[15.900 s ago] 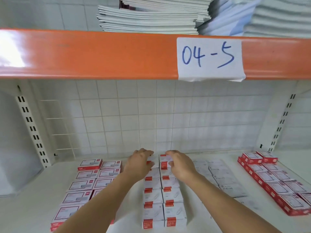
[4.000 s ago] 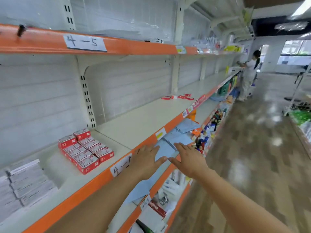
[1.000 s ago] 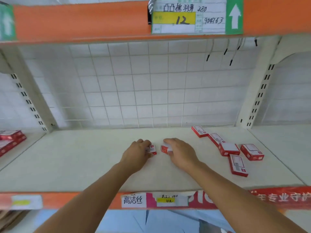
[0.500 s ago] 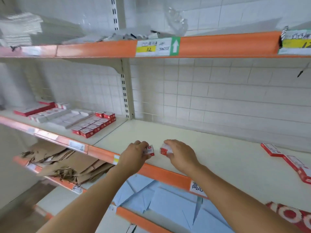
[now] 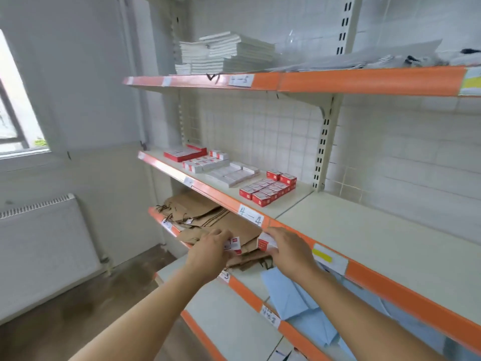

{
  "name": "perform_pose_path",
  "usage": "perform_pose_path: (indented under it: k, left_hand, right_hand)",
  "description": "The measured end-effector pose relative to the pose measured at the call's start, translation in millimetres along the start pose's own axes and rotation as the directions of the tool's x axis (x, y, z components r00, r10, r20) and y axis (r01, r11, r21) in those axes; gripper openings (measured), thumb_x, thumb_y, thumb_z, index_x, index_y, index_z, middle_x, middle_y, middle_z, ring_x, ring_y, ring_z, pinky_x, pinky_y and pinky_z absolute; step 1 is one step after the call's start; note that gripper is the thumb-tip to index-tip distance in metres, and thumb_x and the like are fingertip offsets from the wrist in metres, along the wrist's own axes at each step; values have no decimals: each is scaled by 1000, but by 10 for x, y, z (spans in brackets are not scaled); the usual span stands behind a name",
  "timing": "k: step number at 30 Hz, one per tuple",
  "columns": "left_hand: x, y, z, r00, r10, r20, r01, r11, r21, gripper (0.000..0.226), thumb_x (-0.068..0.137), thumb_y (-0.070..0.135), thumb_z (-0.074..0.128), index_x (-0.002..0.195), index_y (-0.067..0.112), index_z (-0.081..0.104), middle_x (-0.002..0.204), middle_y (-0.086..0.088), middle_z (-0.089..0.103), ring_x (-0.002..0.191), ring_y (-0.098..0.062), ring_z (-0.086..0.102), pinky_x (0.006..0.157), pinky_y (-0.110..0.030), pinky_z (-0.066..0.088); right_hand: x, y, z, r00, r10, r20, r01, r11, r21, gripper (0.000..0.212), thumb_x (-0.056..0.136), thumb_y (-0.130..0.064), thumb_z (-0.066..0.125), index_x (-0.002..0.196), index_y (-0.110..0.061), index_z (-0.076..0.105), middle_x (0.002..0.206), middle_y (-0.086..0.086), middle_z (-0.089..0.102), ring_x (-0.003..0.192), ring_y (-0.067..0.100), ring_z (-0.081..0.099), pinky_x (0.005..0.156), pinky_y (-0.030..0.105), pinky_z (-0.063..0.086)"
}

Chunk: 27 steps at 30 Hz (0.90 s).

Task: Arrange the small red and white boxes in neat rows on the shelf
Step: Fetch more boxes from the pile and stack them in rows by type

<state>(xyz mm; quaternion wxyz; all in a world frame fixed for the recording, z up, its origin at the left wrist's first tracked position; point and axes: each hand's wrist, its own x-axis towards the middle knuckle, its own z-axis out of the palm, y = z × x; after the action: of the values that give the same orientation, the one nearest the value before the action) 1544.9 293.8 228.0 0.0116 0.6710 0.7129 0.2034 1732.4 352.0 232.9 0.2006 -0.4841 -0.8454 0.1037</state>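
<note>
Carry step: left hand (image 5: 210, 247) grips 1 small red and white box (image 5: 232, 246), right hand (image 5: 289, 250) grips another (image 5: 265, 243), both held in air in front of the shelf (image 5: 281, 207) edge. Next: set them beside the red box rows (image 5: 268, 187) at 4-4, edges flush. Versus 0.5 s ago: view has swung left and the rows are closer.
</note>
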Motion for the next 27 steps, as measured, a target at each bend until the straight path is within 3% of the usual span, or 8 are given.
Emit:
perform_pose_path:
  k: [3,6,12,16,23,27]
  left_hand:
    - [-25,-390,-71,998,-63,-11,63,998,-30,34,91,33,56,125,28,48,122,6,49,111,-17,48,80,-34,49]
    - [45,-735,-115,995,-97,-25,96,995,-26,33,91,35,56,123,29,48,121,8,50,111,-15,45,72,-27,41]
    - [459,-1252,-147,989,-140,-49,140,990,0,33,91,36,55,123,30,48,118,8,50,103,-13,46,69,-27,41]
    - [870,-1488,-204,986,-160,-52,160,987,4,36,92,35,56,126,30,48,125,8,45,109,-14,46,71,-25,38]
    - [1606,-1905,-301,978,-194,-79,197,980,25,37,93,37,54,128,33,47,125,8,44,111,-15,46,79,-31,50]
    - [1856,-2275,-229,976,-209,-60,210,977,24,36,92,39,54,127,34,48,125,8,43,111,-14,45,79,-31,51]
  right_hand:
    - [269,-284,192,999,-37,37,36,999,15,48,94,-18,53,140,-24,43,141,-3,48,126,19,47,98,28,39]
    - [550,-505,354,996,-76,54,74,996,55,47,94,-17,54,139,-23,43,141,-3,48,127,18,46,100,29,38]
    - [1218,-753,611,989,-139,45,135,987,91,47,93,-19,56,139,-22,44,141,-3,48,126,17,47,101,28,38]
    - [1742,-822,702,986,-163,14,161,980,114,47,94,-19,56,139,-20,43,140,-1,49,125,18,49,100,28,42]
    - [2641,-886,897,985,-174,-18,175,972,159,44,92,-19,58,134,-23,46,134,-3,54,119,14,53,91,25,48]
    - [3042,-995,1147,984,-176,36,170,977,125,43,92,-20,57,134,-21,46,131,-1,55,117,16,53,90,24,45]
